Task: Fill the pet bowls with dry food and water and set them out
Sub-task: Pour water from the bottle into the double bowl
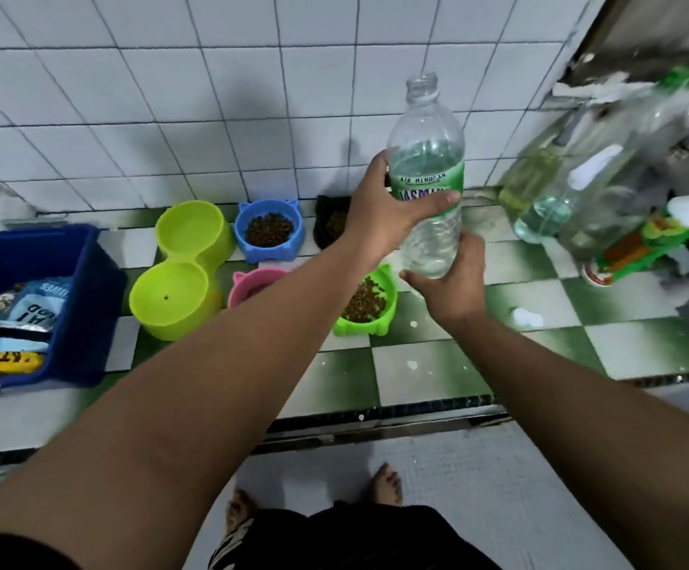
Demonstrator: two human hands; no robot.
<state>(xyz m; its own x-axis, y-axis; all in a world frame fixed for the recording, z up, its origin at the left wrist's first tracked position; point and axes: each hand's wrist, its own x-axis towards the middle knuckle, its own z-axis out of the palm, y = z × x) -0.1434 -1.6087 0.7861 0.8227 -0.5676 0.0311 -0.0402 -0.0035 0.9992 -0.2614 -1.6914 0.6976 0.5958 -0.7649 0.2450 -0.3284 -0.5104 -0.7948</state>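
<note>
Water bottle (428, 174), uncapped and partly full, stood upright above the bowls, held two ways: the left hand (384, 211) had its grip wrapped shut around the label, the right hand (452, 281) cupped closed under the base, likely to steady the open neck before tipping. Below, the blue bowl (269, 230) and green bowl (369, 302) already held kibble, so the empty lime double bowl (182, 267) beside them seemed meant for the water, on the checkered floor (429, 364)
</note>
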